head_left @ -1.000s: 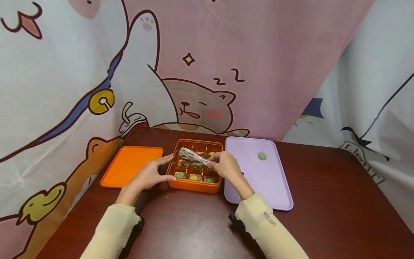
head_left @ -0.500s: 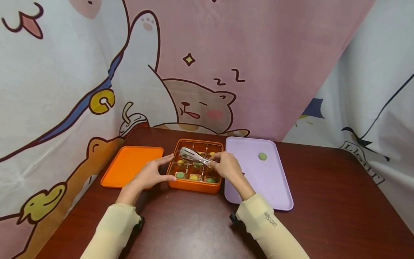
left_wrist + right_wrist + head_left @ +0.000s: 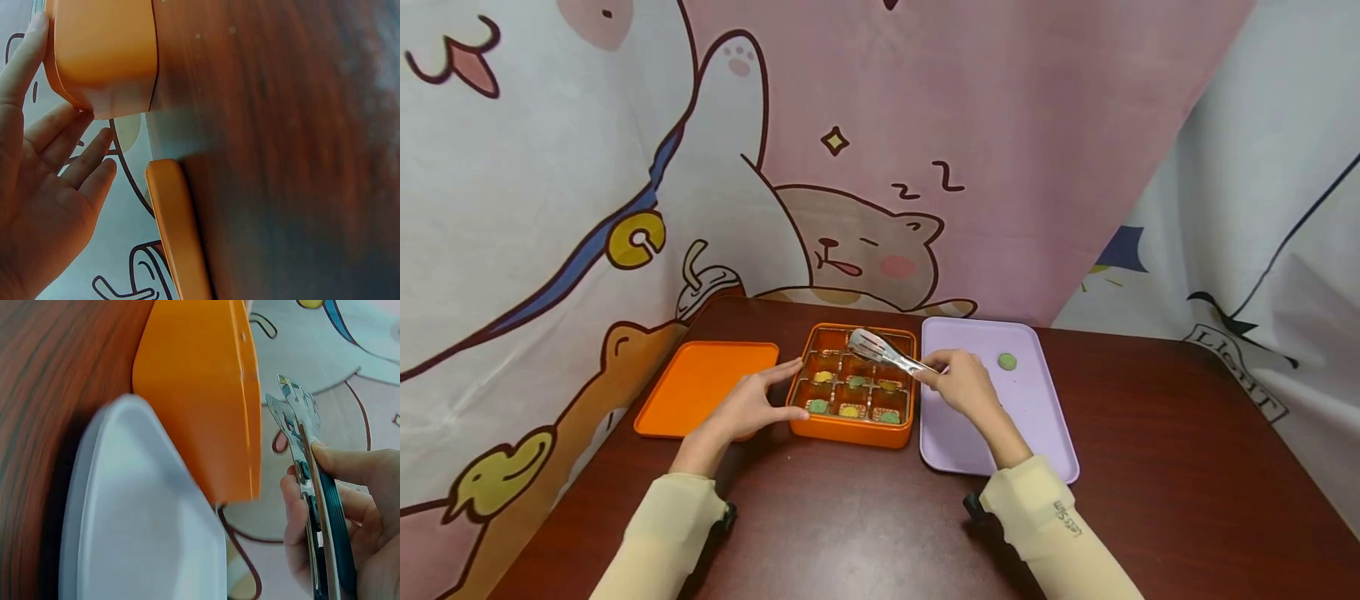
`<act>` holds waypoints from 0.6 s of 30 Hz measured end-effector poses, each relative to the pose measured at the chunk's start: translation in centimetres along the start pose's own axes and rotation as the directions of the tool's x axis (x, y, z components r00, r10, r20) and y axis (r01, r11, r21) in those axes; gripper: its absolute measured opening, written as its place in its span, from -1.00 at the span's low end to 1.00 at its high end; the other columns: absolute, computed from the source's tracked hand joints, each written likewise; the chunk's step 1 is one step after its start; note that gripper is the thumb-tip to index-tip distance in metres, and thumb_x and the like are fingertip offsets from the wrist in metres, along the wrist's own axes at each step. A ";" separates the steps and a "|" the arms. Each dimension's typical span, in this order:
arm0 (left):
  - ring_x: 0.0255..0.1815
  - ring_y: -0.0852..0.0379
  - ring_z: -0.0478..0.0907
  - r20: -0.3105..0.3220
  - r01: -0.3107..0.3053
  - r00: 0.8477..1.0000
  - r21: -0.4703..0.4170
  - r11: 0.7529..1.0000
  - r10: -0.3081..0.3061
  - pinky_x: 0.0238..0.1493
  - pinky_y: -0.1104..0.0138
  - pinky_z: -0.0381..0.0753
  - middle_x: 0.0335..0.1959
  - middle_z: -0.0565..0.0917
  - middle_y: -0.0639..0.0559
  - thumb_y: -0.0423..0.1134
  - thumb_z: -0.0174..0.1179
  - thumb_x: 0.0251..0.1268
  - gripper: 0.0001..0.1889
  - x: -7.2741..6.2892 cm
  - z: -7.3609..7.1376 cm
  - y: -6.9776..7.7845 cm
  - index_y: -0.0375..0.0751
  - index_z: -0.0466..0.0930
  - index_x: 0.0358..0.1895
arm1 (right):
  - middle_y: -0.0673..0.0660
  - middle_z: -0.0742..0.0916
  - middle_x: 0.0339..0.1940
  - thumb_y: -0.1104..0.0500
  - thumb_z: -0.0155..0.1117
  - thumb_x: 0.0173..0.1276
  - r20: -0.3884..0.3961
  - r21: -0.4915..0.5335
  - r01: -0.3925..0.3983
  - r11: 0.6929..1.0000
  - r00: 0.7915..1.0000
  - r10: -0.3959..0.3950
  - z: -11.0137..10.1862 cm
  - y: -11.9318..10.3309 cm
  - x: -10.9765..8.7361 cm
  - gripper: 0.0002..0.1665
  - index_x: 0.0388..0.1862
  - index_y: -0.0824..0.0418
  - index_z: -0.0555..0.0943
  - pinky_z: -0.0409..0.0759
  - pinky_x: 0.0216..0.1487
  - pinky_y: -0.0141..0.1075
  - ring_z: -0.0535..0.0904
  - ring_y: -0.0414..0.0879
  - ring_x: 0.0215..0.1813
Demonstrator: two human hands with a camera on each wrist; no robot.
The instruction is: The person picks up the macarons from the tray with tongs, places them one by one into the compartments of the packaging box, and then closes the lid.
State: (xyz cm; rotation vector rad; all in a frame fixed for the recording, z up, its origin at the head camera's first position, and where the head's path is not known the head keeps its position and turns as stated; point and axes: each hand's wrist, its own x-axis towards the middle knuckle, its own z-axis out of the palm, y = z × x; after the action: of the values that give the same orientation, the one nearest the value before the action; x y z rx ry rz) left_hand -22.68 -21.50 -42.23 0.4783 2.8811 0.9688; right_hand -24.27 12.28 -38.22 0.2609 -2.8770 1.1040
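My right hand [image 3: 966, 383] grips metal tongs [image 3: 889, 355] above the right side of an orange box [image 3: 850, 431]. In the right wrist view the tong tips stand slightly apart, with nothing visible between them. The box holds a divided insert with small green and yellow round pieces, such as a yellow piece [image 3: 823, 377] and a green piece [image 3: 817, 406]; the tongs hide part of the back compartments. My left hand [image 3: 748, 404] touches the box's left side with extended fingers, its thumb at the near left corner. In the left wrist view the other fingers look loosely bent.
An orange lid [image 3: 707, 383] lies flat left of the box. Close on the right stands a lilac tray [image 3: 1000, 433] with one green round piece [image 3: 1007, 362] on it. A printed curtain [image 3: 1000, 167] hangs behind the dark wooden table [image 3: 865, 517].
My right hand has moved right with the tongs, whose tips have shifted from over the box's left compartments toward its back middle. My left hand stays at the box.
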 end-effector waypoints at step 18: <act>0.54 -0.25 0.22 0.006 -0.001 1.000 -0.023 1.000 0.001 0.44 -0.21 0.27 0.56 0.28 -0.03 0.20 0.45 0.03 -0.02 -0.2 -0.1 0.2 -0.09 0.27 0.52 | 0.22 0.79 -0.44 0.02 0.39 0.34 -0.159 -0.007 -0.135 0.991 0.978 0.132 -7.8 9.2 -3.2 -0.56 -0.01 0.37 0.71 0.52 -0.52 -0.38 0.65 -0.20 -0.49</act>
State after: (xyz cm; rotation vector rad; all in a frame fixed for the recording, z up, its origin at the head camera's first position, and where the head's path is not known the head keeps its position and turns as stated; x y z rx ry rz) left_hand -22.48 -21.52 -42.03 0.4805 2.8615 0.9982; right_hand -22.86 24.65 -38.78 -0.0213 -2.7957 1.0645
